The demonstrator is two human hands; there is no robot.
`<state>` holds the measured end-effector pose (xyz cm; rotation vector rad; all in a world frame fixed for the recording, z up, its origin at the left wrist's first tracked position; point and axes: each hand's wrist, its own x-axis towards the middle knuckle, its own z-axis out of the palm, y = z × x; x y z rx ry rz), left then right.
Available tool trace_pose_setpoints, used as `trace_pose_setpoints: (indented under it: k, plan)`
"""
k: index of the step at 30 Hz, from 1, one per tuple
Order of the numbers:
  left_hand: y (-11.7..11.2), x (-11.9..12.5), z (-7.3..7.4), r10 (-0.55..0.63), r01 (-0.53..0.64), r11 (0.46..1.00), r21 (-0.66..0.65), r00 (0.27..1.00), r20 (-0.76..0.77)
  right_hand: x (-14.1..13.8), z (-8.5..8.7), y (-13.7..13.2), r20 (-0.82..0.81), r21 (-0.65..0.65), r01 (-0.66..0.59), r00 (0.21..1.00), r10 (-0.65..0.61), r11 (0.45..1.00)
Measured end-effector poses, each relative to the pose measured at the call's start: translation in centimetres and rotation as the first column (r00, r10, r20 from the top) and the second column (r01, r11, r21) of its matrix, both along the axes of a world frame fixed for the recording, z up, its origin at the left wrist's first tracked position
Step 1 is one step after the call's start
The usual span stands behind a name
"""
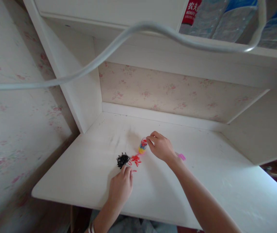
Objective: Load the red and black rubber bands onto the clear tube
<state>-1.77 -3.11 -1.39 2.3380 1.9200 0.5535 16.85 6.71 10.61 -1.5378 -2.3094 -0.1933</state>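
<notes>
A small clear jar (142, 146) stands upright on the white desk, filled with red, blue and yellow bits. My right hand (161, 145) is at the jar's mouth, thumb and forefinger pinched together; whatever lies between them is too small to make out. Left of the jar lies a pile of black bands (122, 160), thin and short. A looser pile of red bands (135, 159) is spread beside it. My left hand (122, 183) rests just in front of both piles, fingers closed and pointing at them. What those fingers hold, if anything, is hidden.
A pink piece (182, 157) lies behind my right forearm. Across the upper view runs a thick white cable (150, 26), close to the camera. Water bottles (235, 19) fill the shelf above. White side panels (75, 68) and a papered wall enclose the desk (80, 174).
</notes>
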Motion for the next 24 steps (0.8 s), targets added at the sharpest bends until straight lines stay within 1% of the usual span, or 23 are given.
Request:
trace_pose_setpoints:
  k: [3,6,8,10,12,14,17,19,20,22,24]
  plan:
    - [0.0,0.0,0.1,-0.011,0.011,1.000,0.001,1.000,0.002,0.3,-0.2,0.0,-0.098,-0.005,0.019,0.995,-0.020,1.000]
    - [-0.1,0.0,0.2,-0.021,0.021,1.000,0.002,1.000,0.009,0.8,-0.4,-0.3,-0.238,0.025,0.045,0.970,-0.038,0.999]
    - [-0.1,0.0,0.2,-0.023,0.023,1.000,-0.001,1.000,0.021,1.3,-0.7,-0.9,-0.352,0.040,0.058,0.935,-0.041,0.998]
    - [0.0,0.0,0.2,-0.025,0.025,1.000,-0.008,0.999,0.044,1.8,-1.6,-1.7,-0.462,0.025,0.076,0.885,-0.056,0.997]
    - [0.1,-0.1,0.2,-0.020,0.021,1.000,-0.014,0.997,0.072,2.2,-3.2,-2.7,-0.546,-0.029,0.093,0.832,-0.093,0.995]
    - [0.1,-0.2,0.2,-0.007,0.009,1.000,-0.017,0.995,0.100,2.4,-5.4,-4.0,-0.596,-0.106,0.084,0.792,-0.131,0.991]
    - [0.3,-0.5,0.1,-0.001,0.003,1.000,-0.016,0.987,0.162,2.3,-9.3,-6.3,-0.632,-0.203,0.071,0.753,-0.186,0.977]
    - [0.5,-0.6,0.0,-0.015,0.018,1.000,-0.013,0.975,0.220,1.9,-11.2,-7.7,-0.634,-0.251,0.068,0.742,-0.217,0.966]
    - [0.7,-0.6,0.0,-0.024,0.028,1.000,-0.012,0.967,0.255,1.8,-11.9,-8.4,-0.625,-0.253,0.067,0.750,-0.216,0.965]
    - [1.2,-0.5,0.4,-0.042,0.045,0.999,-0.002,0.943,0.330,1.5,-12.6,-9.2,-0.612,-0.257,0.052,0.764,-0.204,0.965]
    - [2.0,-0.2,1.4,-0.065,0.059,0.998,0.027,0.915,0.398,1.5,-12.8,-9.5,-0.602,-0.254,0.049,0.773,-0.198,0.966]
